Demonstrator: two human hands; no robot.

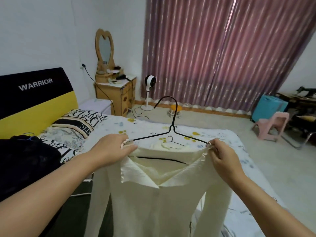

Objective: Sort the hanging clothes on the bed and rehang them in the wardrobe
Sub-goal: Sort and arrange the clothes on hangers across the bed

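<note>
Head view: you are seating the cream ribbed knit top [159, 199] on its black wire hanger [171, 129].
Your left hand [111, 149] and right hand [222, 156] each pinch a shoulder; next, square it and carry it off the bed [213, 134].

Soft, even indoor light fills the room, moderately bright, with no hard shadows. Daylight seeps through the closed pink curtain [222, 53], which glows faintly along its folds. The wide lens bends the scene (the curtain's pleats lean outward, the forearms stretch at the lower corners). Detail is slightly soft overall, and the white garment [153, 194] looks nearly washed out.
</note>
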